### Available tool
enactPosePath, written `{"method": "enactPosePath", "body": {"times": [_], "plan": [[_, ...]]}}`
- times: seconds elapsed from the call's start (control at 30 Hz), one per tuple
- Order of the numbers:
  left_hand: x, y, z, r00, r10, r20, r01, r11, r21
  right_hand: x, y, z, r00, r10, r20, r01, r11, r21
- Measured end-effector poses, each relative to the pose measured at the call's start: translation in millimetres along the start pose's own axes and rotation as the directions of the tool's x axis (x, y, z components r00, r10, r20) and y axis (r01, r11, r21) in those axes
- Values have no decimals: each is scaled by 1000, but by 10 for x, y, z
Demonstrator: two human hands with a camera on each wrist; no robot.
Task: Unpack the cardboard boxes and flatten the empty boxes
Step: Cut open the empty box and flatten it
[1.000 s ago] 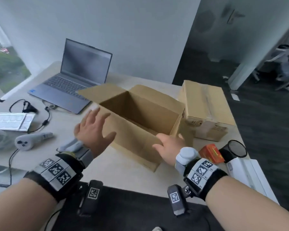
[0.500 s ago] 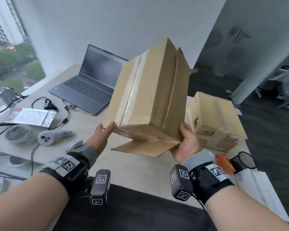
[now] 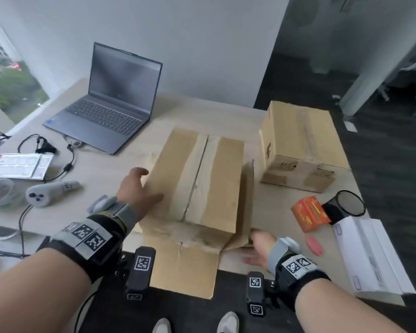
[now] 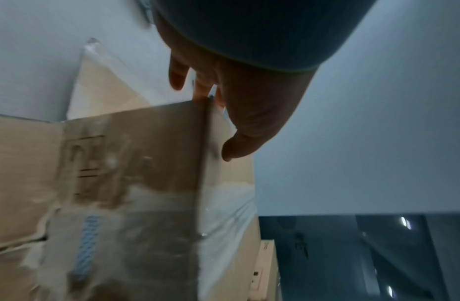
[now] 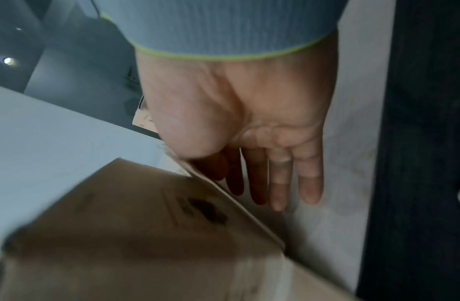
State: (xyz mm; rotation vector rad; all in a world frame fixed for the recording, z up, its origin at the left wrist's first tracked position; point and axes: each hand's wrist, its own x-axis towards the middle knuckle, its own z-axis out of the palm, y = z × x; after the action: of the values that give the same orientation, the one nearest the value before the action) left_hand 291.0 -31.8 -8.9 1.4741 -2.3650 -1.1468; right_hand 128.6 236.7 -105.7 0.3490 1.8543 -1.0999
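Note:
A brown cardboard box [image 3: 202, 179] stands upside down on the pale table [image 3: 111, 171], its taped bottom seam facing up. One flap [image 3: 185, 267] sticks out over the table's near edge, and another flap [image 3: 246, 200] stands up along its right side. My left hand [image 3: 139, 186] lies flat against the box's left side, fingers straight and thumb on the top face; the left wrist view shows that hand [image 4: 236, 114] along the box [image 4: 133, 183] edge. My right hand [image 3: 257, 248] is at the right flap's near corner, and in the right wrist view its fingers [image 5: 280, 179] are straight beside the cardboard [image 5: 146, 234]. A second, taped box [image 3: 300, 135] sits at the back right.
An open laptop [image 3: 111, 102] stands at the back left, with cables, a white controller [image 3: 46, 191] and a printed sheet further left. To the right lie a small orange carton [image 3: 310, 213], a black round item [image 3: 346, 205], a pink item [image 3: 314, 245] and a long white box [image 3: 370, 255].
The box was open side up, was lifted and turned over between both hands, and now stands upside down on the table. Both hands have loosened to flat contact at its sides.

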Motion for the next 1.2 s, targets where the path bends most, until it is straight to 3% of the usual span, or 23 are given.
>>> {"method": "enactPosePath", "body": {"times": [0.07,0.1,0.17,0.27,0.37,0.5,0.6,0.67,0.73,0.8,0.93,1.03,1.2], "plan": [[-3,147,178,988,154,15,-154,971,181,161,66,-349,983,-149,-105,107,938,-331],[-7,239,286,980,193,51,-199,944,262,238,103,-582,958,-249,-140,140,837,-529],[-28,371,449,973,192,128,-225,911,345,344,174,-987,907,-373,-194,83,612,-786],[-56,560,792,969,130,211,-217,854,472,462,333,-1505,884,-376,-280,-17,571,-821],[-80,602,940,975,93,201,-191,813,550,529,428,-1724,927,-321,-197,3,529,-849],[-129,648,964,984,86,153,-157,825,543,625,477,-1845,913,-392,-116,86,460,-884],[-40,601,872,998,26,63,-56,831,553,651,479,-1688,919,-394,14,247,549,-798],[60,566,786,1000,-30,3,23,823,568,623,408,-1552,873,-484,56,388,621,-681],[130,550,700,998,-69,-5,59,824,564,526,257,-1385,844,-536,22,478,734,-483],[162,528,642,996,-80,36,43,801,597,378,23,-1221,847,-531,6,516,821,-244],[112,535,554,992,-92,83,12,741,672,15,-529,-868,825,-563,42,553,821,139],[38,616,542,992,-30,126,-66,718,693,-162,-824,-713,810,-583,57,542,782,307],[107,598,313,980,1,200,-143,698,701,-323,-1164,-386,764,-625,158,561,765,315]]}}
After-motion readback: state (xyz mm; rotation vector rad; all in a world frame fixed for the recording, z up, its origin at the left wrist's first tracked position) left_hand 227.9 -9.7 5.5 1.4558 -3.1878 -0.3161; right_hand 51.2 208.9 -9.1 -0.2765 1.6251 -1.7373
